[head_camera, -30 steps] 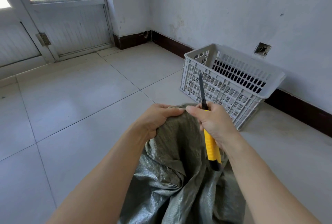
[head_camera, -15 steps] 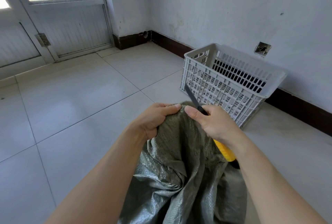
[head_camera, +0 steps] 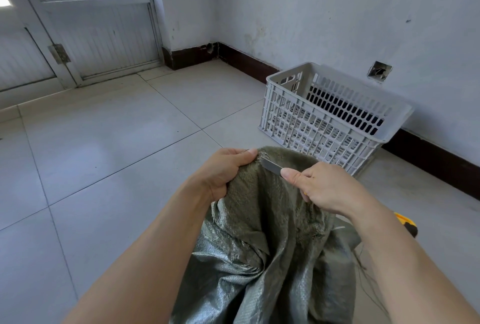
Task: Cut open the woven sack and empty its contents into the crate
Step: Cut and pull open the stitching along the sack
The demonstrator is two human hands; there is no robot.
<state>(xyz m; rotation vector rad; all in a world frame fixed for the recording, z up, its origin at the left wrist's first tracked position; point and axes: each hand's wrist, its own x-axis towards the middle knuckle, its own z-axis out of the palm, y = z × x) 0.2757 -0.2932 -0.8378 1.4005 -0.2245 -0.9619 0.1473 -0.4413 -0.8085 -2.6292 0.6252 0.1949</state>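
Note:
A grey-green woven sack [head_camera: 262,251] stands bunched on the floor between my arms. My left hand [head_camera: 223,171] grips its gathered top edge at the left. My right hand [head_camera: 324,186] grips a utility knife [head_camera: 271,167] with a yellow handle whose end shows past my wrist. The grey blade lies nearly flat against the sack's top, its tip pointing left toward my left thumb. A white slatted plastic crate [head_camera: 330,116] stands just beyond the sack to the right, near the wall. What is inside the sack is hidden.
Pale floor tiles [head_camera: 109,147] spread to the left and ahead. A wall with a dark skirting board [head_camera: 428,160] runs behind the crate. A glazed door [head_camera: 85,25] is at the far left.
The knife has swung down from upright to nearly flat, its blade now laid against the sack's top near my left thumb. My left hand keeps its hold on the sack.

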